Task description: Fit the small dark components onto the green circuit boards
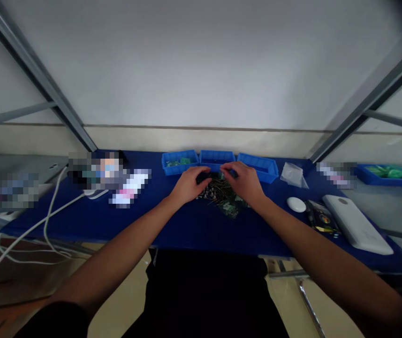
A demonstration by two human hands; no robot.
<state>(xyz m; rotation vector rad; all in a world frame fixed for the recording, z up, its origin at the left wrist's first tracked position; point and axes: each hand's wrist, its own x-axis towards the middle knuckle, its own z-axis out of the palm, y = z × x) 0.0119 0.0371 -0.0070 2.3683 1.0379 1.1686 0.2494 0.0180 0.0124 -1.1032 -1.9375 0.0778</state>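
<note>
A loose pile of small metal parts (222,190), long thin screws or pins among them, lies on the blue table between my hands. My left hand (189,184) hovers at the pile's left side, thumb and index finger curved and apart, with nothing visible between them. On the right side, my right hand (246,182) has thumb and index fingertips close together; whatever they pinch is too small to make out. A clear bag with greenish bits (230,209) lies at the near edge of the pile. Just beyond the hands stand a left blue bin (181,170) with green pieces inside, a middle blue bin (217,156) and a right blue bin (258,165).
Clear plastic bags (292,175), a white oval object (296,204), a dark packet (322,217) and a long white case (357,224) lie on the right. White cables (48,216) cross the left side. Metal frame posts (369,101) rise at both sides.
</note>
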